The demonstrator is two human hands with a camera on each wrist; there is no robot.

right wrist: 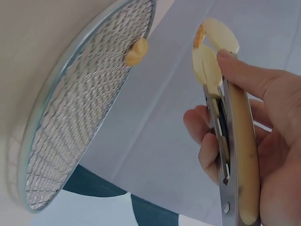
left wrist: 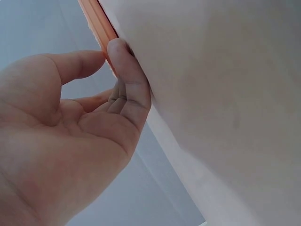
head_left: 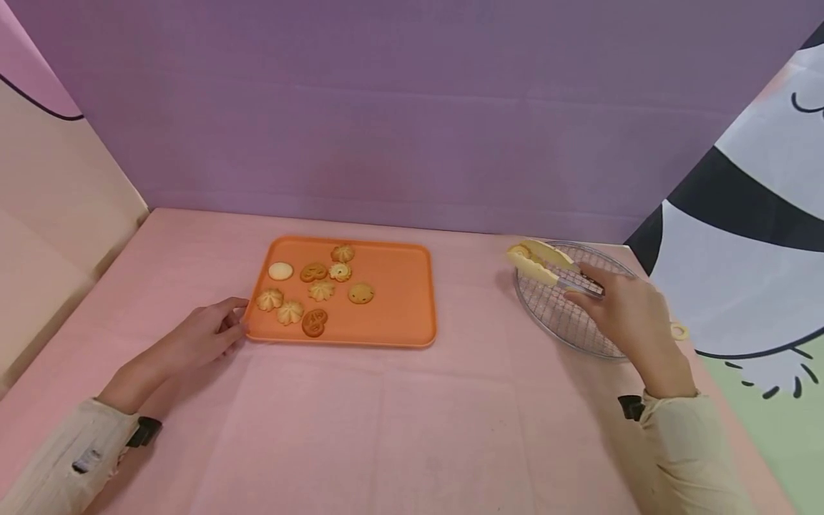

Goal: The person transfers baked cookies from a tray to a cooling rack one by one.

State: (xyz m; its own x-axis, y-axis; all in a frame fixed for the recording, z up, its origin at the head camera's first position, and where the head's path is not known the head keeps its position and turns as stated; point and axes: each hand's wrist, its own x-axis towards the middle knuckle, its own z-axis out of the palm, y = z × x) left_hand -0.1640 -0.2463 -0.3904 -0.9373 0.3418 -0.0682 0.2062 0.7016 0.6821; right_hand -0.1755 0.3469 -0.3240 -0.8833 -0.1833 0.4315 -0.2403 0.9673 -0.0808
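My left hand [head_left: 204, 332] pinches the left edge of an orange tray [head_left: 399, 300], thumb and a finger on either side of the rim [left wrist: 101, 28]. Several cookies lie on the tray's left part, among them a pretzel-shaped one [head_left: 315, 322], a pale round one [head_left: 280, 271] and a speckled one [head_left: 360, 292]. In my right hand [head_left: 627, 315] I grip tongs [right wrist: 242, 150] with cream tips. A cookie [right wrist: 200, 36] sits between those tips, above the left side of a round wire rack [head_left: 547, 307]. Another cookie [right wrist: 136, 52] rests on the rack in the right wrist view.
A pink cloth [head_left: 386, 429] covers the table. Behind it rises a purple backdrop [head_left: 412, 129], and a printed panel [head_left: 759, 250] stands at the right, close to the rack. A cream ring [head_left: 679, 330] shows beyond my right hand.
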